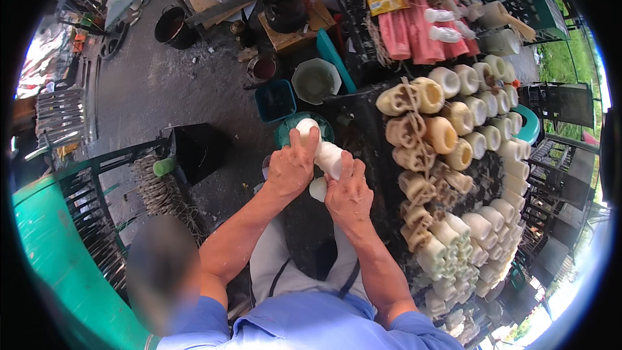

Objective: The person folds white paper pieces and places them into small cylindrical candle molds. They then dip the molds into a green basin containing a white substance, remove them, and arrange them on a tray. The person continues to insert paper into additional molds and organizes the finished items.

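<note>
So the white lumpy roll [329, 158] is dead centre of the frame, slanting upper left to lower right, left hand [291, 167] curled round its upper part, right hand [350, 193], equally close, curled against its lower end.

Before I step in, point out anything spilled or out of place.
Pale blotches stand out on the dark floor near the black bucket, perhaps splashed residue. The white cylinder between left hand and right hand shows no obvious damage.
</note>
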The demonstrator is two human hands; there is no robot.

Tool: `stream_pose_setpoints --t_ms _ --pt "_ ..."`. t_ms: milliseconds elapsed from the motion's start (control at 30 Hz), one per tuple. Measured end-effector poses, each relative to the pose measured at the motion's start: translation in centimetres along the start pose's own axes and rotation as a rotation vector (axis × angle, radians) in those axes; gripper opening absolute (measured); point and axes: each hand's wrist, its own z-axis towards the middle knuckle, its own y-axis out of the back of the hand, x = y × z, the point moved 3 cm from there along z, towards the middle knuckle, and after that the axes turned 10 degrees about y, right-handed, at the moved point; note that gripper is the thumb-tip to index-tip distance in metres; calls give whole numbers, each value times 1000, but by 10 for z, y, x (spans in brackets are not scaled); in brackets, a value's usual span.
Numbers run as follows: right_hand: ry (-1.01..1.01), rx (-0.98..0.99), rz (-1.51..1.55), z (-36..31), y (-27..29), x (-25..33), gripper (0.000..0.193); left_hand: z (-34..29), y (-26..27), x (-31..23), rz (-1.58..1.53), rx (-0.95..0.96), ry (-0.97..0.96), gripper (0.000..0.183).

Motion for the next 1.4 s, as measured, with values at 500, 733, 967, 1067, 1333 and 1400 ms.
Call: stream_pose_setpoints --t_ms 500,733,967,1067,1333,1400 --pt "19 187 -243 79 -320 -204 63 63 -362 186 -114 131 15 60" --pt "-40 187 -195 95 -327 -192 66 67 -342 198 -191 153 90 61" --pt "107 -123 -141 144 -259 -139 68 115 -219 191 -291 35 145 72" --pt "-7 -66 -149 210 -280 -148 62 183 -231 200 -258 25 118 69" --pt "49 -85 -382 338 -377 -239 61 291 -360 212 295 -116 -258 49" --pt "-68 27 -433 349 -408 -262 64 299 -385 214 379 -119 -271 44"
